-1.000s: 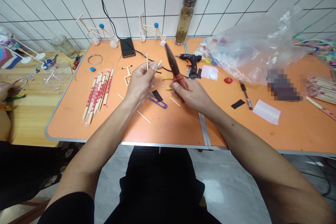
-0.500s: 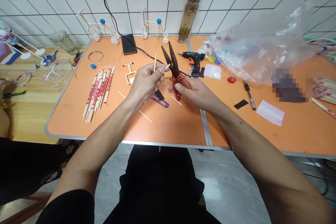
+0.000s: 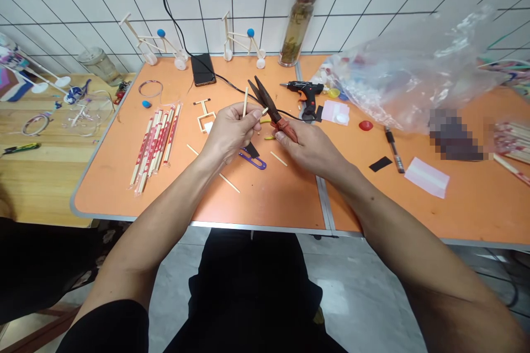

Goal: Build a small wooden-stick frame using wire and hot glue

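My left hand (image 3: 236,129) pinches a short light wooden stick (image 3: 245,100) that points up past the fingers; a second stick end (image 3: 265,112) sticks out at the fingertips, against the pliers. My right hand (image 3: 304,143) is closed on red-handled long-nose pliers (image 3: 265,96), whose dark jaws point up and left. Below the hands lie a purple-handled cutter (image 3: 254,161), partly hidden by my left hand, and a thin stick piece (image 3: 279,159). A longer thin stick (image 3: 229,182) runs out from under my left forearm. Left of my hand is a small wooden frame (image 3: 203,116).
Wrapped chopsticks (image 3: 155,146) lie at the left. Two stick bicycle models (image 3: 238,38), a phone (image 3: 203,70) and a tea bottle (image 3: 297,27) stand along the wall. A glue gun (image 3: 306,91), a pen (image 3: 395,151) and a large plastic bag (image 3: 406,71) are at the right.
The pliers have tilted further left and their handles have come closer together. My left hand stays nearly in place with the stick. At the far left a person's hand has moved away.
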`<control>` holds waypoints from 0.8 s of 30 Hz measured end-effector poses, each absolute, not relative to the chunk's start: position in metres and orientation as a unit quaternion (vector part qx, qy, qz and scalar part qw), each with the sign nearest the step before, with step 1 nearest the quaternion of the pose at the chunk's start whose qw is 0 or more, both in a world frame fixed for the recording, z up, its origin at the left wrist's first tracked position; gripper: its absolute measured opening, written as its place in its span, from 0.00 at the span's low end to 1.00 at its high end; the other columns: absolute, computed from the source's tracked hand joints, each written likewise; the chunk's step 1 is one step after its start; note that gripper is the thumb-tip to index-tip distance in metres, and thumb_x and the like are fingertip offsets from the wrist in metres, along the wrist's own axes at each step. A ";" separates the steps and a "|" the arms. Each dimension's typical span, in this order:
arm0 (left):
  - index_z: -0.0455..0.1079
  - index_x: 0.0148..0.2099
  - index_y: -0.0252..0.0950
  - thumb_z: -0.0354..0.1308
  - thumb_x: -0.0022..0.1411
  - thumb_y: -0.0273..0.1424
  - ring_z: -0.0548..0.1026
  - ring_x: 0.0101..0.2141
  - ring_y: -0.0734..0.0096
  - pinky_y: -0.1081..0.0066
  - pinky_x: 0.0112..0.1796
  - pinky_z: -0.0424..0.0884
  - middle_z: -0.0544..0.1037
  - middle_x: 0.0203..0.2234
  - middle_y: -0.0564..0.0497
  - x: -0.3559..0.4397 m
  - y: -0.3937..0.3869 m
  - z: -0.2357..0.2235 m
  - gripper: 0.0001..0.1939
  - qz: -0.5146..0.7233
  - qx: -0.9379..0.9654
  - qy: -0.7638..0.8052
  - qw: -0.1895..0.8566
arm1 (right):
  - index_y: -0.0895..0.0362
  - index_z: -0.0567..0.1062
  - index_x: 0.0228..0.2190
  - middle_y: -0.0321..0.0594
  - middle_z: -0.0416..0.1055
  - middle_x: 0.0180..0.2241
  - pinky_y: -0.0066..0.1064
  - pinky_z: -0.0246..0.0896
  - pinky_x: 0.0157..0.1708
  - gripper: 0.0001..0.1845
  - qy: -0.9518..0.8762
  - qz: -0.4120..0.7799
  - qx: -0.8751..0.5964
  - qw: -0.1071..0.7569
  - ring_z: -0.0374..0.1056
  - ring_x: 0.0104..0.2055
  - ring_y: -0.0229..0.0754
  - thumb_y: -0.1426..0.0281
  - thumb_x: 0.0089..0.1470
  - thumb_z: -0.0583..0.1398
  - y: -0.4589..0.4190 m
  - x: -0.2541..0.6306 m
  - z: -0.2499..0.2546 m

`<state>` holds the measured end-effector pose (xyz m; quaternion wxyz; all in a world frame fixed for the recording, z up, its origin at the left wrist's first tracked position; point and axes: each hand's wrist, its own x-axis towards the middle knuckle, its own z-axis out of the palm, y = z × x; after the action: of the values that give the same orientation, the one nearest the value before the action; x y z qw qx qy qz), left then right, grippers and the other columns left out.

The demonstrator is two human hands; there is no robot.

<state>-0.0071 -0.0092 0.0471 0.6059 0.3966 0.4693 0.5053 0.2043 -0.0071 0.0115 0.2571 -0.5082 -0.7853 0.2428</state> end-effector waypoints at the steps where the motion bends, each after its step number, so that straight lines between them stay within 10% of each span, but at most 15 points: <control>1: 0.76 0.37 0.34 0.72 0.73 0.25 0.55 0.14 0.87 0.80 0.18 0.48 0.73 0.19 0.59 -0.007 -0.009 0.047 0.10 0.507 0.395 0.468 0.606 | 0.51 0.83 0.52 0.51 0.86 0.49 0.49 0.70 0.49 0.17 -0.785 0.241 -0.512 0.253 0.80 0.50 0.64 0.57 0.74 0.59 -0.008 0.204 0.012; 24: 0.77 0.35 0.32 0.68 0.74 0.22 0.54 0.14 0.88 0.81 0.18 0.48 0.74 0.18 0.58 -0.007 -0.009 0.045 0.11 0.503 0.369 0.480 0.616 | 0.52 0.81 0.44 0.51 0.84 0.43 0.46 0.67 0.48 0.12 -0.812 0.168 -0.511 0.226 0.77 0.48 0.62 0.62 0.74 0.58 -0.006 0.201 0.010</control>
<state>-0.0069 -0.0094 0.0446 0.6165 0.3694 0.4798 0.5033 0.2014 -0.0064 0.0096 0.2261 -0.5107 -0.8124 0.1678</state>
